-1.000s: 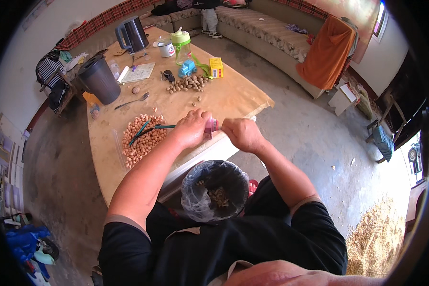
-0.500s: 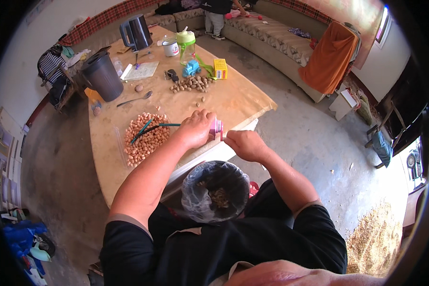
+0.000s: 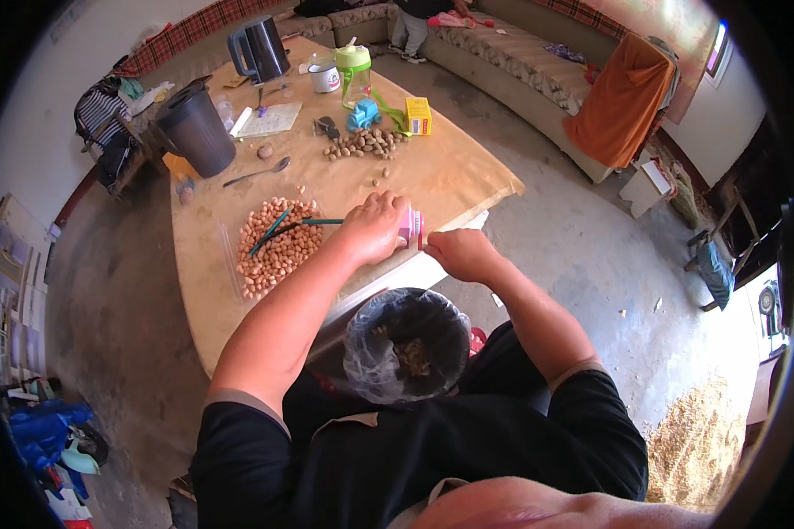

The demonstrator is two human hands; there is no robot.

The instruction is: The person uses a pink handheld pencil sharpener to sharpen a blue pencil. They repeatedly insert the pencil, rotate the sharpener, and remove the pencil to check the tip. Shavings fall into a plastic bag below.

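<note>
A pink, box-like thing (image 3: pixel 412 228), apparently a hand-crank pencil sharpener, sits at the table's near right edge. My left hand (image 3: pixel 375 227) is closed over it from the left. A teal pencil (image 3: pixel 325 221) sticks out leftward from under that hand. On the sharpener's right side, my right hand (image 3: pixel 461 254) has its fingers curled in at what seems to be the crank, mostly hidden by them. Left of my hands, a clear tray (image 3: pixel 227 256) holds shelled peanuts (image 3: pixel 278 256). A teal pencil (image 3: pixel 268 234) and a black pencil (image 3: pixel 278 234) lie across the nuts.
Below the table edge stands a lined bin (image 3: pixel 406 344) with scraps inside. Farther back are unshelled nuts (image 3: pixel 366 144), a spoon (image 3: pixel 258 172), a dark pitcher (image 3: pixel 196 137), a blue toy (image 3: pixel 363 115), a yellow box (image 3: pixel 418 115) and a green-lidded bottle (image 3: pixel 355 79). Another person (image 3: pixel 409 31) stands by the sofa.
The whole view has shifted slightly. My right hand has moved a little around the sharpener's side, its fingertips now higher against it. The left hand keeps its hold.
</note>
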